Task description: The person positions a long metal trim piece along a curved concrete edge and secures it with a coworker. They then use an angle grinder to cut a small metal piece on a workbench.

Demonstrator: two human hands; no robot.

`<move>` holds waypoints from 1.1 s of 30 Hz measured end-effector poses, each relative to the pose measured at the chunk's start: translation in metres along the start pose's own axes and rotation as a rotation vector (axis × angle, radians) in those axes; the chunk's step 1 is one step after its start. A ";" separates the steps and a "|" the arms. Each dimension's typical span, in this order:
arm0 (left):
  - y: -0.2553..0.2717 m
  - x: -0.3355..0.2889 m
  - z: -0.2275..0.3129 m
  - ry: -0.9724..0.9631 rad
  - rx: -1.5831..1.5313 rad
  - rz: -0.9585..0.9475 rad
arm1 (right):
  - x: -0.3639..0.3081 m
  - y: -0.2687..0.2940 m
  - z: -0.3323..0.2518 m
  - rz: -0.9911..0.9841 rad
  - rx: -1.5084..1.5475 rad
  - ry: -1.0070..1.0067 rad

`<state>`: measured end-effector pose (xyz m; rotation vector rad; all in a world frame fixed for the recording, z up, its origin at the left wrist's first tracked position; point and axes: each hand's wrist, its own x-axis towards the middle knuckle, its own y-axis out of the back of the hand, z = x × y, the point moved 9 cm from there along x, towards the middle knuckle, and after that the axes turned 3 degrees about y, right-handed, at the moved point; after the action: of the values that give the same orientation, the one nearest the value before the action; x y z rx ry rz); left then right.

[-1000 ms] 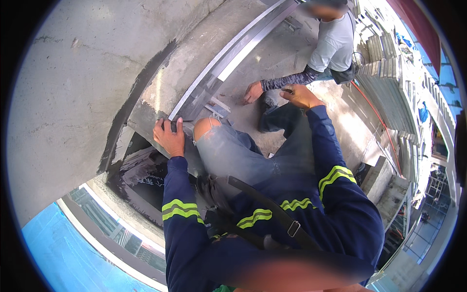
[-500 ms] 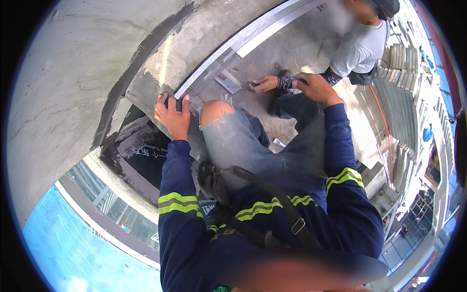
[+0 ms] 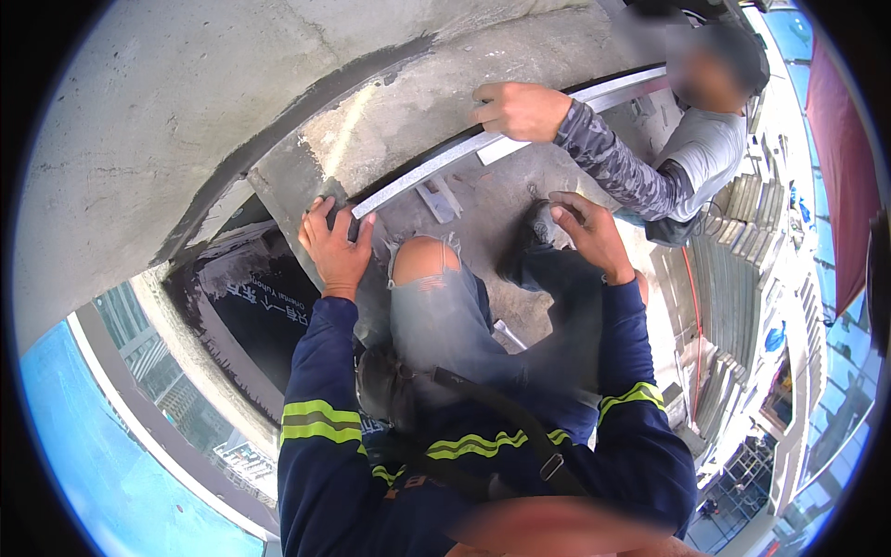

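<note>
A long silver metal rail [image 3: 422,178] lies along the foot of the concrete wall, with a dark strip along its wall side. My left hand [image 3: 336,249] is at the rail's near end, its fingers on the wall side and its thumb on the other, holding that end. Lower right of the rail, my right hand [image 3: 594,239] is raised over the floor, thumb and forefinger apart; I see nothing between them, and its other fingers are partly hidden. Farther along, a co-worker's hand [image 3: 524,111] rests on the rail.
The co-worker [image 3: 705,139] crouches at the far right. A small metal piece [image 3: 439,200] lies on the floor beside the rail, and a light-coloured tool [image 3: 509,336] lies between my legs. A dark opening [image 3: 255,297] is left of my arm. Stacked grey panels [image 3: 715,288] stand at right.
The co-worker's hand has moved from low near my right hand up onto the rail. The rail's near end sits slightly lower in view. My right hand has come down and its grip looks looser.
</note>
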<state>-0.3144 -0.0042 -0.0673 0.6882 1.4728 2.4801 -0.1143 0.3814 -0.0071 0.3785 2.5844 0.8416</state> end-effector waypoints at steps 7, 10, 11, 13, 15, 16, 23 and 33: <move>0.002 0.003 -0.001 0.037 -0.013 -0.019 | 0.021 -0.028 0.001 -0.143 -0.076 -0.077; 0.003 0.004 -0.001 0.045 -0.033 -0.030 | 0.030 -0.025 -0.014 -0.100 -0.045 -0.034; 0.003 0.005 -0.001 0.048 -0.045 -0.037 | 0.033 -0.019 -0.019 -0.079 -0.038 -0.037; 0.003 0.005 -0.001 0.051 -0.057 -0.035 | 0.041 -0.003 -0.034 0.014 -0.032 -0.002; 0.004 0.006 -0.001 0.046 -0.064 -0.031 | 0.052 0.017 -0.047 0.103 0.006 -0.008; 0.004 0.006 -0.001 0.045 -0.060 -0.033 | 0.061 0.026 -0.059 0.152 -0.037 0.043; 0.005 0.005 -0.002 0.054 -0.068 -0.033 | 0.115 0.046 -0.126 0.154 -0.367 0.160; 0.005 0.006 -0.004 0.068 -0.091 -0.031 | 0.096 -0.002 -0.145 -0.162 -0.292 0.114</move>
<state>-0.3212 -0.0081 -0.0626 0.5655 1.3713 2.5528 -0.2644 0.3429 0.0723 0.0366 2.4993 1.1885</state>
